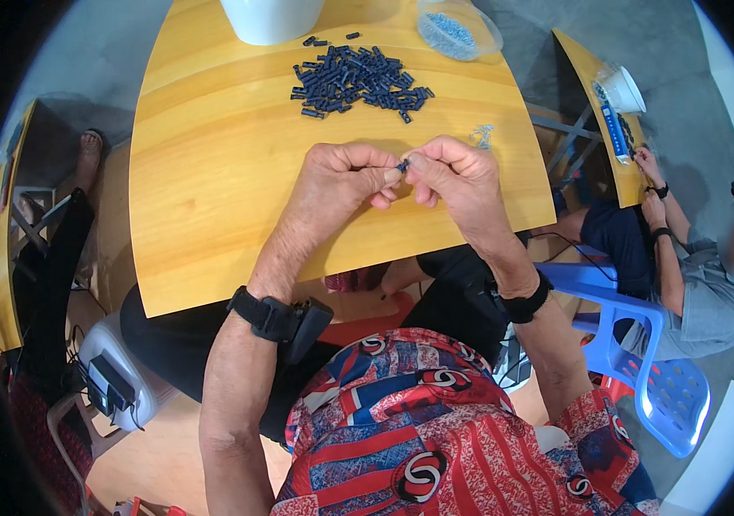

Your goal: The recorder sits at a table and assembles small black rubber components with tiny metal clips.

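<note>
Near the middle of the table, my left hand (343,178) pinches a small dark plastic piece (403,165) between thumb and forefinger. My right hand (461,176) meets it from the other side, its thumb and fingertips closed at the same piece. Whatever else those right fingertips hold is hidden. Beyond both hands lies a loose pile of similar dark plastic pieces (354,82). Several small silvery screws or pins (482,135) are scattered to the right of the pile.
A white bucket (272,21) stands at the far edge of the wooden table (203,198). At far right is a clear tub (489,41) of small silvery parts. Another person (694,275) works at a neighbouring table on the right, beside a blue plastic chair (642,344).
</note>
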A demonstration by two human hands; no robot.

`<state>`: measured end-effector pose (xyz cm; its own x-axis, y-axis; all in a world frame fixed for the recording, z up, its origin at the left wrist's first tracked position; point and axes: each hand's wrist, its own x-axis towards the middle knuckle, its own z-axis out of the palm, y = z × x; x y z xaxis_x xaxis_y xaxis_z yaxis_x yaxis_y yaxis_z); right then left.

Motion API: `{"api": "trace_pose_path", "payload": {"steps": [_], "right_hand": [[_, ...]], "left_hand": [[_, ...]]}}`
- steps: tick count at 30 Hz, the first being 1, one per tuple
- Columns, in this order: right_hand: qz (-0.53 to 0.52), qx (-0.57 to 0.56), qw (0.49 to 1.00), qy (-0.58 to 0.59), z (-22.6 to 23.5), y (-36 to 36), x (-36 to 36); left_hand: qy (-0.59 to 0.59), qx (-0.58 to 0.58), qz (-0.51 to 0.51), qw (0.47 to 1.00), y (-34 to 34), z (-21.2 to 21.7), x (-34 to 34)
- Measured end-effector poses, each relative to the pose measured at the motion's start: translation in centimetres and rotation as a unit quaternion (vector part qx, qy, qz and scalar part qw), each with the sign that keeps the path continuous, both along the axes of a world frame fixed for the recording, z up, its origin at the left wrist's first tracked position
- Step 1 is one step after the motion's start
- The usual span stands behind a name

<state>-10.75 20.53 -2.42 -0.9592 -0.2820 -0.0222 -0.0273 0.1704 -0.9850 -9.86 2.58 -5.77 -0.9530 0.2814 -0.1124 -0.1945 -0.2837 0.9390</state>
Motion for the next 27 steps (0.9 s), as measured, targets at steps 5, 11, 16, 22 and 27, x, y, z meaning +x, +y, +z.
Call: {"api": "trace_pose_path", "payload": {"steps": [5,11,16,22,27], "right_hand": [[0.004,0.025,0.999,0.042,0.42,0.22,-0.15],[0.018,0.049,0.996,0.073,0.49,0.18,-0.14],[0.008,0.089,0.993,0.077,0.32,-0.09,0.08],[0.009,0.087,0.992,0.086,-0.06,0.22,-0.01],[-0.009,0.088,0.994,0.068,0.34,0.11,-0.05]], "left_hand": [[-0.007,-0.004,-0.003,1.000,-0.08,0.23,0.03],[0.001,-0.004,-0.003,1.000,-0.10,-0.28,0.05],[0.010,-0.016,0.010,1.000,0.25,-0.54,0.12],[0.007,-0.049,0.006,0.999,0.36,-0.16,0.19],[0.010,-0.026,0.025,0.999,0.56,-0.51,0.22]]}}
